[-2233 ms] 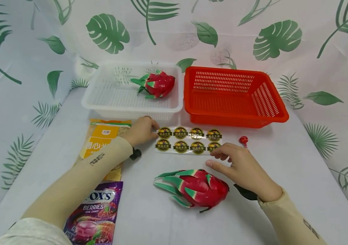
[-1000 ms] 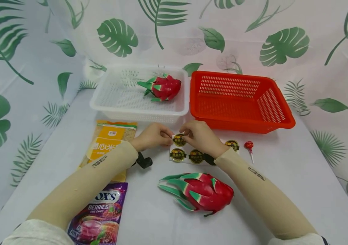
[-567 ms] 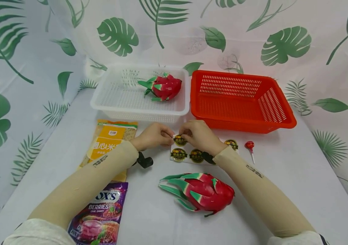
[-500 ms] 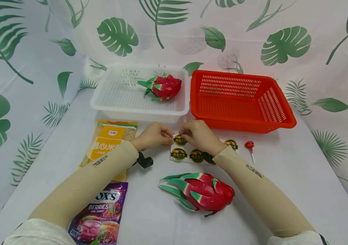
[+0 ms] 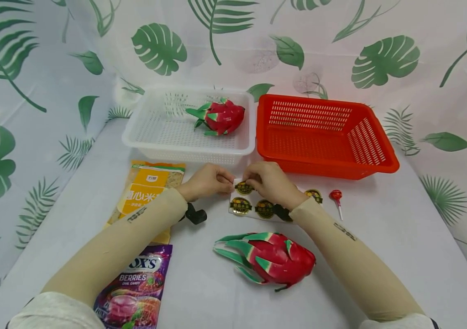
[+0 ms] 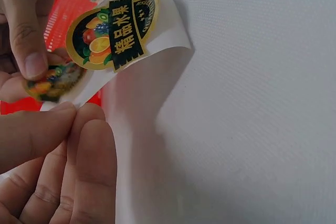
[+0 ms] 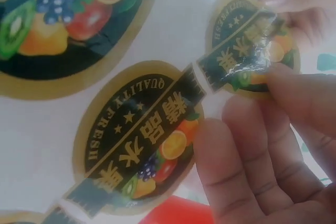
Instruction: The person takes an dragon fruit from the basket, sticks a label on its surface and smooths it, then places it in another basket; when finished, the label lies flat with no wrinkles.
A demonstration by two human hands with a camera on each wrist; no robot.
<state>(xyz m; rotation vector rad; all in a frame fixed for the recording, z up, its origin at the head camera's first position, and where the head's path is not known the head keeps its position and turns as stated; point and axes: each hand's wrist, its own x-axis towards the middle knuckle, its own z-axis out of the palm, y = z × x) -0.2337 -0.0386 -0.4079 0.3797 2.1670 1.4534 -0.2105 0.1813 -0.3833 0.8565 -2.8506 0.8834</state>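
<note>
A white sheet (image 5: 253, 200) of round black-and-gold fruit stickers lies in front of the baskets, its left end bent up. My left hand (image 5: 209, 183) pinches the sheet's upper left corner between thumb and forefinger, seen close in the left wrist view. With thumb and fingers, my right hand (image 5: 269, 182) pinches the corner sticker (image 7: 247, 45), which is still against the sheet along part of its edge in the right wrist view. The right hand and wrist hide much of the sheet's right half. Nearer me lies a red dragon fruit (image 5: 276, 259) with green leaf tips.
A white basket (image 5: 188, 150) holds another dragon fruit (image 5: 226, 117). Beside it stands a red basket (image 5: 319, 168). A lollipop (image 5: 336, 196) lies right of the sheet. Under my left arm are a yellow food bag (image 5: 147, 178) and a purple candy bag (image 5: 134, 292).
My right hand has moved left from the sheet's right end to its upper left sticker and taken hold there. The left hand has come to pinch the corner. The sheet's left end has risen slightly.
</note>
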